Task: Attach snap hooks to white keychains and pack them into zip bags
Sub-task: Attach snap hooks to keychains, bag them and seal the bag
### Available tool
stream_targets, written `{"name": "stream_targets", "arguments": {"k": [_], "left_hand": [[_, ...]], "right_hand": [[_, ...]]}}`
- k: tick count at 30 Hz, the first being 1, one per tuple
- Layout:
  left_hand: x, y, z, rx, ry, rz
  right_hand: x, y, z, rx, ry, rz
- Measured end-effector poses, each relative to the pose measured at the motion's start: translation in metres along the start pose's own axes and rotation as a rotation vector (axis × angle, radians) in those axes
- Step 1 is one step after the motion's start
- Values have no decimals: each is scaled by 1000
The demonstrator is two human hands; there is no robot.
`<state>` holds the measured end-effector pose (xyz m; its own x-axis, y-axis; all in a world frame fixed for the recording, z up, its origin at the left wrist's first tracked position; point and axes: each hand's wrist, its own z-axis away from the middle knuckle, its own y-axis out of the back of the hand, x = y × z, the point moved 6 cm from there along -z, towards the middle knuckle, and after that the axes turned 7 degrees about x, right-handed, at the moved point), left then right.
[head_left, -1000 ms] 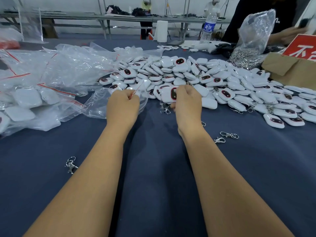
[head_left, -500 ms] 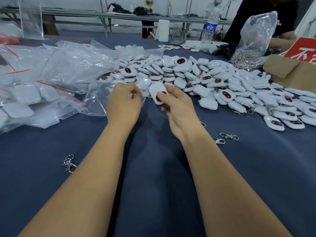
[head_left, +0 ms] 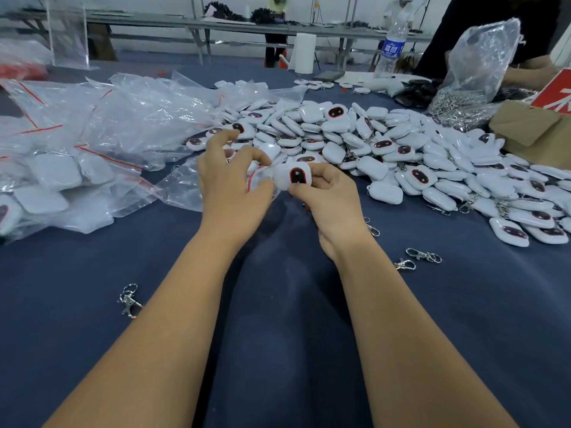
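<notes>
White keychain (head_left: 292, 177) sits pinched in the right hand (head_left: 332, 200), dark window facing up, held above the blue tablecloth (head_left: 278, 319) at the near edge of the keychain pile (head_left: 401, 149). Left hand (head_left: 230, 183) pinches the red-striped mouth of a clear zip bag (head_left: 258, 180) touching the keychain. Filled bags (head_left: 61, 168) heaped on the left. Loose snap hooks on the cloth: one left (head_left: 129, 301), two right (head_left: 417, 259).
</notes>
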<state>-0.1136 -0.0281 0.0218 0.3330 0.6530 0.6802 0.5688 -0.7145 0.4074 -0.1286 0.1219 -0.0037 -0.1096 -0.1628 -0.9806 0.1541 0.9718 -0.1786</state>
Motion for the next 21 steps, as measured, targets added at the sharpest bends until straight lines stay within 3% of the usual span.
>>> {"name": "stream_targets", "arguments": {"k": [2, 5, 14, 21], "left_hand": [[5, 0, 1, -26, -1, 154], [0, -10, 4, -179, 224, 389], [-13, -23, 6, -264, 469, 517], [-12, -23, 8, -308, 452, 514]], "right_hand": [[-1, -3, 1, -35, 36, -13], [-2, -4, 3, -27, 34, -24], [1, -6, 0, -28, 29, 71], [2, -4, 1, 27, 28, 115]]}}
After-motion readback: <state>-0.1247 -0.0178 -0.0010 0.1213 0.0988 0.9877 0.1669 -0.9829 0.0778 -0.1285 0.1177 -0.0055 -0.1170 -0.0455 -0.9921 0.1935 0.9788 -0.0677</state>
